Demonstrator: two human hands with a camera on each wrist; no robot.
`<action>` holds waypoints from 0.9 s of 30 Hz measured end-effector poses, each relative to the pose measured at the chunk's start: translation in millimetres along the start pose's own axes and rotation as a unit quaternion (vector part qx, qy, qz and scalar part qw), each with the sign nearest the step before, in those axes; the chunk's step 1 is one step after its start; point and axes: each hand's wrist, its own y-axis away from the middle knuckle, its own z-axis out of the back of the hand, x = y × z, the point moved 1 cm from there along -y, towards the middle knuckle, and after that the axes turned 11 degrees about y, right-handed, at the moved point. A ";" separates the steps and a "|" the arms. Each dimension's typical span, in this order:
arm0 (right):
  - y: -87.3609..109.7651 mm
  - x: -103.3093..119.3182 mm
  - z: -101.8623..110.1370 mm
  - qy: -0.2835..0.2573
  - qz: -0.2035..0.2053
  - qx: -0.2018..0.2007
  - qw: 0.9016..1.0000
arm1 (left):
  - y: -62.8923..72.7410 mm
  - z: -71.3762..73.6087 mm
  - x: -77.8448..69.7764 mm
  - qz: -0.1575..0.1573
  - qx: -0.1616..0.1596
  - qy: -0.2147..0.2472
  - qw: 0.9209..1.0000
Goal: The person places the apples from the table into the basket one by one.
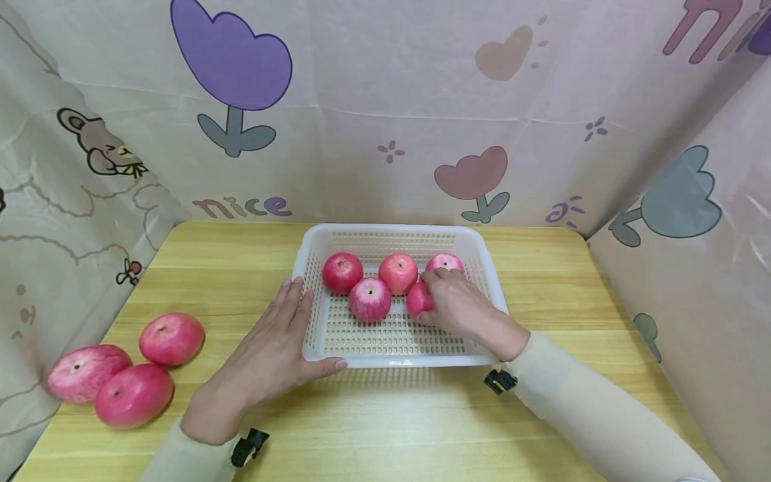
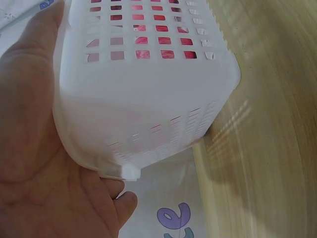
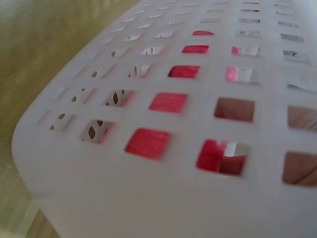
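While straight left fingers (image 1: 290,303) touch a white plastic basket (image 1: 400,362), right fingers (image 1: 442,276) hold a round red fruit (image 1: 417,300), multicoloured "nice" lettering (image 1: 249,206) centre-left

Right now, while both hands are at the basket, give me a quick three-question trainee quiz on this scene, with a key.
1. Count: how many apples lie on the wood-grain tabletop, outside the white perforated plastic basket?
2. True or false: the left hand is holding an apple.
3. Multiple choice: where is the right hand?
A) Flat on the tabletop
B) On an apple inside the basket
C) Against the flower-print backdrop

Key:
1. Three.
2. False; it rests against the basket's left side.
3. B.
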 end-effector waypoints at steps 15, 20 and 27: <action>-1.9 1.4 -1.6 0.006 0.005 -0.001 1.000 | 0.7 0.1 -0.7 0.001 -0.001 -0.001 1.000; -2.6 1.5 -2.1 0.005 0.007 -0.002 1.000 | 0.7 0.1 -0.7 0.001 -0.001 0.001 1.000; -3.2 1.2 -2.8 0.002 0.007 -0.003 1.000 | 0.7 0.1 -0.7 0.001 -0.003 0.002 1.000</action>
